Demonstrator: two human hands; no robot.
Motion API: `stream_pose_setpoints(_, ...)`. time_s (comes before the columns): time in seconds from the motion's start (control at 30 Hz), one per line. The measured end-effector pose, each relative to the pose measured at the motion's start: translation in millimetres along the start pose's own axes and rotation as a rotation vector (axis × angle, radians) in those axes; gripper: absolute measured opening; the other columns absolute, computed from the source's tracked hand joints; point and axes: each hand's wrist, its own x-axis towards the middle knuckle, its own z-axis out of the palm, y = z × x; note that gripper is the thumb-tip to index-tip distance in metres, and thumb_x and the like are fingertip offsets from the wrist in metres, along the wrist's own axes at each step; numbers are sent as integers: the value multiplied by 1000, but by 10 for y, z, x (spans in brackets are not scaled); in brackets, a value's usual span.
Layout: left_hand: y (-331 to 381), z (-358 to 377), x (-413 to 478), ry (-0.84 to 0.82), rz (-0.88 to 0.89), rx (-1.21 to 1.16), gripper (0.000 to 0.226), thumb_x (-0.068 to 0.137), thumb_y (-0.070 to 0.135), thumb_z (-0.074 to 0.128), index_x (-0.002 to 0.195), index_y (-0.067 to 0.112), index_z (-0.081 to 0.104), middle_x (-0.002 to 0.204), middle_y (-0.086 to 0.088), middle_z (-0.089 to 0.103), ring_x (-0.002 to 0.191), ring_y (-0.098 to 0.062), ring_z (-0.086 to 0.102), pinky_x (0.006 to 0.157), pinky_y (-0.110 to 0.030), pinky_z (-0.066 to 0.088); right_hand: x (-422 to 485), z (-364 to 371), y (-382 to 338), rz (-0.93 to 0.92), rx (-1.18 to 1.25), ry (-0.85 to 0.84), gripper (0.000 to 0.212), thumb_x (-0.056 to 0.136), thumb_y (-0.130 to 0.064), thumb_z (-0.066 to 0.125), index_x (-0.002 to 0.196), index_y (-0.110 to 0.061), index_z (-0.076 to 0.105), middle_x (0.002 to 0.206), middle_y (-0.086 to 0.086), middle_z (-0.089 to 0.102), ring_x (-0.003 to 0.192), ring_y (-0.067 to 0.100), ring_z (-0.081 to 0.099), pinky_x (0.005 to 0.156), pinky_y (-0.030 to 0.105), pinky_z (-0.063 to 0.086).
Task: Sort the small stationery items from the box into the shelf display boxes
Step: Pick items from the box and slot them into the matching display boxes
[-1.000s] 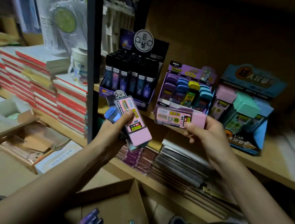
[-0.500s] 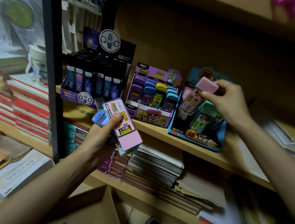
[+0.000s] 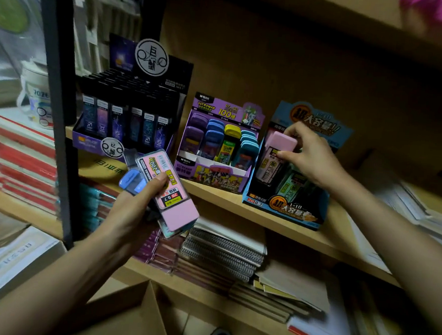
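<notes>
Pink lead case (image 3: pixel 274 150) stands nearly upright at the left side of the blue display box (image 3: pixel 283 207), with its pink cap above the box's contents and its lower end down among the other cases. The right hand (image 3: pixel 314 156) has it in a pinch grip, thumb against the near side just under the cap and fingers curled over the top. Mint-green cases (image 3: pixel 291 187) sit just beside it in the same box.

The blue box stands at the front edge of the wooden shelf (image 3: pixel 222 198), close against the purple display box (image 3: pixel 214 172) on its left. The black display box (image 3: pixel 128 113) is further left. To the right of the blue box, flat sheets of paper (image 3: pixel 409 205) lie on the shelf.

The left hand (image 3: pixel 133 213) is lower, out in front of the shelf edge. Its grip is closed round a fanned stack of cases (image 3: pixel 174 198), a pink one uppermost and a blue one (image 3: pixel 132 179) behind. An open cardboard box (image 3: pixel 131 320) sits below.
</notes>
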Motion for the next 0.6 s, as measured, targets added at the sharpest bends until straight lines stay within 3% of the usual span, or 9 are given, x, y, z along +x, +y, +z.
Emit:
stream_pose_setpoints(0.17, -14, 0, 13, 8, 3, 0, 8, 89, 22, 58, 95, 16, 60, 89, -8, 68, 80, -21, 65, 73, -35, 57, 9, -32, 24, -28, -28, -107, 29, 80, -17, 72, 105, -16, 57, 109, 4, 61, 103, 21, 56, 88, 39, 45)
stream_pose_setpoints(0.27, -17, 1, 14, 8, 7, -12, 12, 86, 22, 60, 96, 16, 59, 90, -9, 67, 80, -22, 64, 74, -35, 56, 22, 67, 50, -33, -139, -27, 34, 81, -19, 71, 111, -16, 55, 111, 7, 58, 101, 20, 50, 85, 36, 41)
stream_pose_setpoints(0.33, -19, -1, 11, 4, 14, -20, 14, 85, 22, 60, 98, 16, 59, 91, -9, 67, 80, -22, 64, 72, -33, 57, 24, 141, 67, -83, -223, 38, 39, 82, -17, 69, 117, -15, 53, 116, 5, 56, 108, 20, 47, 92, 36, 38)
stream_pose_setpoints(0.53, -19, -17, 22, 9, 0, -32, 13, 88, 21, 58, 100, 16, 60, 85, -5, 70, 72, -16, 68, 65, -31, 59, 34, 173, 74, -110, -419, 133, 27, 87, -21, 63, 112, -12, 59, 116, 7, 50, 113, 25, 41, 97, 38, 31)
stream_pose_setpoints(0.6, -21, -2, 17, -4, -7, -23, 16, 88, 21, 58, 102, 14, 59, 88, -7, 69, 77, -19, 67, 67, -32, 59, -21, 142, -47, -133, -411, 169, 23, 89, -22, 60, 111, -13, 61, 116, 6, 50, 113, 24, 39, 97, 37, 30)
